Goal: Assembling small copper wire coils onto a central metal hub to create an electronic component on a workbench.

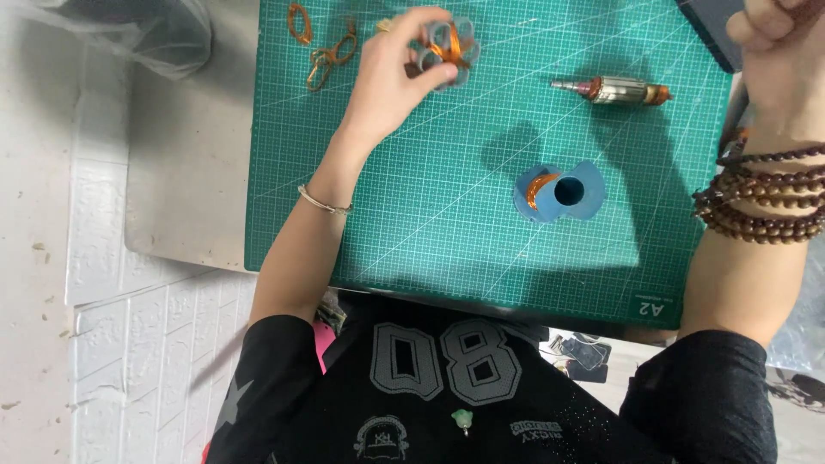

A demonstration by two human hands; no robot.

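A large green cutting mat (412, 215) with a white printed grid covers most of the grey metal tabletop (185, 172); a small white size mark sits in the mat's near right corner, and I leave its characters unread. A crumpled clear plastic bag (129, 34) lies at the far left corner of the tabletop, off the mat.

The left hand (391, 77) reaches over the far part of the mat, fingers curled round a pale blue plastic winding form with copper wire coils (447, 47); thumb and fingertips close on its near edge, so the piece sits right at the fingertips. The right hand (778, 51) is at the far right edge, closed into a loose fist; whether anything is inside it cannot be told. Brown wooden bead strands (760, 202) wrap that wrist.

A second blue plastic form with a round hole and one copper coil (559, 191) lies mid-mat, well apart from both hands. A metal motor armature with a shaft (614, 89) lies beyond it. Loose copper wire loops (322, 51) lie just left of the left hand.
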